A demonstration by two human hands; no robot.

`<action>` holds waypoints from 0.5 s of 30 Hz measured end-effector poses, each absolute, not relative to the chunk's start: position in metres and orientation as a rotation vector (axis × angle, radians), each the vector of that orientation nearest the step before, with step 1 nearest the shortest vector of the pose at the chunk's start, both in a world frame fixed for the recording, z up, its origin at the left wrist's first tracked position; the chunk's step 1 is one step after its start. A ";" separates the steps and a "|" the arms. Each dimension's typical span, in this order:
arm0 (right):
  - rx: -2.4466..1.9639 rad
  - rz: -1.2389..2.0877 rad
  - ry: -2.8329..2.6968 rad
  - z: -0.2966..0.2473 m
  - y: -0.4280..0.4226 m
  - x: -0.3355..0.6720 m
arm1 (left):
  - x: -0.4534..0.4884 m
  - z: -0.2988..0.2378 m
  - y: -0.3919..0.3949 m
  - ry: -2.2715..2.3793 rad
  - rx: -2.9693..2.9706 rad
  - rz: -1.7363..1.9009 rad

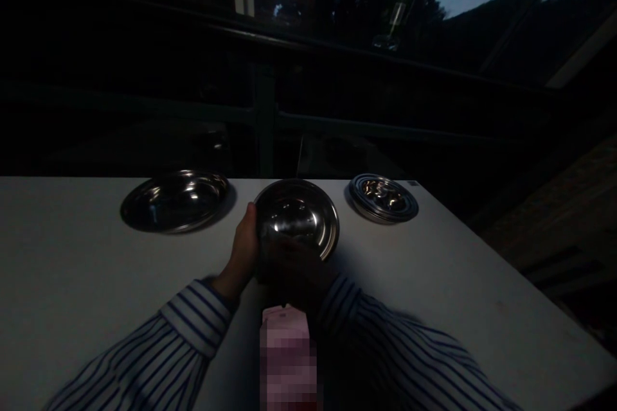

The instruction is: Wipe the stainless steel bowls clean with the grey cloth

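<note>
A shiny steel bowl (299, 217) is tilted toward me at the middle of the white table (72, 257). My left hand (243, 250) grips its left rim, thumb up along the edge. My right hand (294, 270) is in deep shadow at the bowl's near lower rim, touching it; its fingers are hard to make out. Both arms wear blue-and-white striped sleeves. A wide steel plate (176, 200) lies flat to the left of the bowl. A small stack of steel plates (383, 198) sits to the right.
A pinkish blurred object (288, 353) stands at the near table edge between my arms. The table's right edge runs diagonally past the stack. Behind the table are a dark railing, a window with trees and dusk sky, and a glass object (400, 0) on the sill.
</note>
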State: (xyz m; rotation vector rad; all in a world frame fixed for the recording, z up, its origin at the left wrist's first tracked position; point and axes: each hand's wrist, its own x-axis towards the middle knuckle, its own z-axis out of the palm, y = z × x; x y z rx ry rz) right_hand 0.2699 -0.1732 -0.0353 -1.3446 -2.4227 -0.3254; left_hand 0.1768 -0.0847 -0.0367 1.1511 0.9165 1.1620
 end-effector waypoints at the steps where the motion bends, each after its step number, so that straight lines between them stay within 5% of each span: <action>1: -1.354 -0.321 -2.397 -0.037 -0.172 0.268 | 0.176 -0.037 -0.084 0.902 1.150 1.171; 15: -1.392 -0.329 -2.455 -0.037 -0.182 0.285 | 0.181 -0.034 -0.085 0.863 1.040 1.120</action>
